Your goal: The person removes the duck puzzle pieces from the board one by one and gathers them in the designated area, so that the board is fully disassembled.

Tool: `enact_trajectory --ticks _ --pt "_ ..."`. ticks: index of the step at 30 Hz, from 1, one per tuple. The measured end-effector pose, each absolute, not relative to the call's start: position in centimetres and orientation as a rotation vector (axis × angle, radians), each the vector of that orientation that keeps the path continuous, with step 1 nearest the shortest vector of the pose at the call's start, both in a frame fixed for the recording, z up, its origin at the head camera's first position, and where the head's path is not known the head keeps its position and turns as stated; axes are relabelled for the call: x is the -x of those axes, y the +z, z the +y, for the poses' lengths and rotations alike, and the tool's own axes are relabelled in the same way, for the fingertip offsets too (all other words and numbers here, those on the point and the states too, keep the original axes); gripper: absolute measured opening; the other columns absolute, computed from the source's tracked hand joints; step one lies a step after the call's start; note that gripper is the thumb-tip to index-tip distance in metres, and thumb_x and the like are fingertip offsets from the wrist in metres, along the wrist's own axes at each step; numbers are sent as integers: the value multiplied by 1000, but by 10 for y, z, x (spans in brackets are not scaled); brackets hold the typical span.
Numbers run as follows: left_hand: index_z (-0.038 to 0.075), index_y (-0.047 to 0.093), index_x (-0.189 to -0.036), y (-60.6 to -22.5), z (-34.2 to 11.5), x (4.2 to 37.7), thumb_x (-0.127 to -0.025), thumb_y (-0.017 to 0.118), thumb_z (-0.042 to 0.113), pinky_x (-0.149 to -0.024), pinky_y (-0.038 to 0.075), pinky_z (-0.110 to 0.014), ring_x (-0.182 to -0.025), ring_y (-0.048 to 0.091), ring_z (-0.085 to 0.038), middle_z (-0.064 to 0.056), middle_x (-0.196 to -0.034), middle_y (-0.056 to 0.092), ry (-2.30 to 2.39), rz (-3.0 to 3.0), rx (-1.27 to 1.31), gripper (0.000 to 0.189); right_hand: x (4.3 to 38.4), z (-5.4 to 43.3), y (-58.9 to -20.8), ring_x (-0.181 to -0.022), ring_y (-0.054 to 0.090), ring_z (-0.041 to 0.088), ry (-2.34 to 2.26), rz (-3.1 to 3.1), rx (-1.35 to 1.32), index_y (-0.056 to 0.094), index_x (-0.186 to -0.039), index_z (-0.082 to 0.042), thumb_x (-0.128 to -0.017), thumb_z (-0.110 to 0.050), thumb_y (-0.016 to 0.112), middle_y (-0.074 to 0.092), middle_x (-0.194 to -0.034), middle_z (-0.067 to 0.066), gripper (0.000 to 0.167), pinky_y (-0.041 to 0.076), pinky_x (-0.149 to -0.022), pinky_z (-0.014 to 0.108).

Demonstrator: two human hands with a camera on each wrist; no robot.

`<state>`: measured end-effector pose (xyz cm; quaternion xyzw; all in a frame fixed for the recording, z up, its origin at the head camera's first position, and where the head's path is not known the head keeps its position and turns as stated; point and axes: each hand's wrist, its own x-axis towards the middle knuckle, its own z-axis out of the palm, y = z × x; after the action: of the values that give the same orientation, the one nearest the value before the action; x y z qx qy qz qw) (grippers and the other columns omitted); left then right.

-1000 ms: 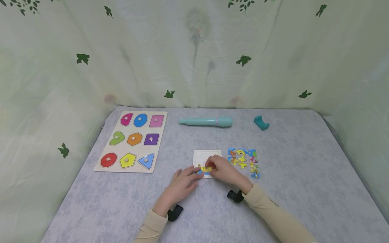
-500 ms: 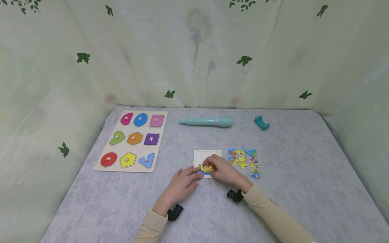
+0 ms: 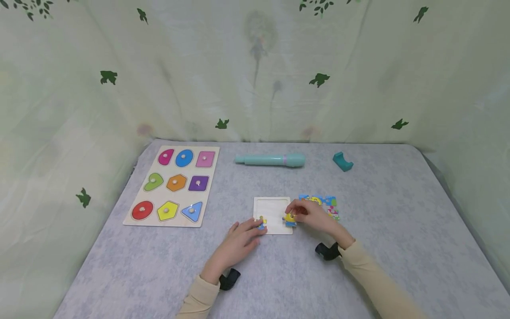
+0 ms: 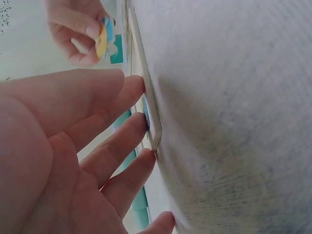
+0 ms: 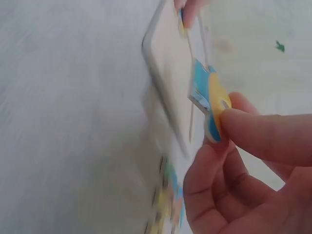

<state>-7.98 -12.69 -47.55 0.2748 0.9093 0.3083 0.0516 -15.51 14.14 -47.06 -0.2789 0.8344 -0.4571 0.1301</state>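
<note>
My right hand (image 3: pixel 316 218) pinches a yellow and blue jigsaw piece (image 3: pixel 290 220) between thumb and fingers, over the right edge of a small white puzzle tray (image 3: pixel 275 208). In the right wrist view that jigsaw piece (image 5: pixel 207 92) is tilted, its printed side partly behind the thumb. My left hand (image 3: pixel 236 243) rests at the tray's lower left corner with fingers extended. Its fingertips touch another jigsaw piece (image 3: pixel 261 221) lying in that corner, which they partly cover. The left wrist view shows fingers along the tray's edge (image 4: pixel 152 105).
Several loose jigsaw pieces (image 3: pixel 331 201) lie right of the tray, partly behind the right hand. A knobbed shape board (image 3: pixel 179 217) is at the left. Toward the back lie a teal pen-shaped toy (image 3: pixel 263 160) and a curved teal block (image 3: pixel 342 161).
My right hand has lifted the yellow and blue jigsaw piece from beside the corner piece and carried it right, to the tray's right edge. The left hand has stayed in place.
</note>
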Motion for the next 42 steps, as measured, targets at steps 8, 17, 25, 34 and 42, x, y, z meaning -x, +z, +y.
enact_trajectory --ticks 8,17,25,34,42 --pt "7 63 -126 -477 -129 80 -96 58 12 -106 16 -62 -135 35 -34 -12 -141 48 948 2749 -820 31 149 188 -471 -77 50 17 -1306 2435 717 66 -100 1 -88 6 59 60 -89 5 15 43 -66 26" --pt "6 63 -125 -478 -129 80 -96 57 10 -105 16 -64 -134 36 -36 -14 -140 48 965 2757 -851 30 142 201 -471 -75 48 17 -1219 2491 653 67 -96 -3 -83 11 57 56 -83 3 21 42 -62 25" --pt "5 63 -124 -477 -128 79 -95 58 9 -105 16 -64 -134 36 -36 -14 -140 48 970 2755 -839 30 137 199 -472 -71 47 13 -1065 2633 700 67 -93 -8 -80 12 63 54 -80 -3 24 43 -62 25" --pt "7 63 -126 -477 -127 79 -96 57 11 -107 15 -62 -135 34 -34 -12 -142 47 967 2748 -810 31 130 193 -471 -71 46 13 -838 2776 712 65 -91 -11 -79 9 68 50 -79 -3 24 42 -61 27" --pt "7 63 -126 -477 -128 80 -96 58 12 -106 16 -62 -134 36 -30 -12 -140 47 944 2759 -832 31 132 181 -468 -72 49 13 -1049 2735 757 66 -94 -6 -82 8 66 54 -80 -1 19 44 -63 27"
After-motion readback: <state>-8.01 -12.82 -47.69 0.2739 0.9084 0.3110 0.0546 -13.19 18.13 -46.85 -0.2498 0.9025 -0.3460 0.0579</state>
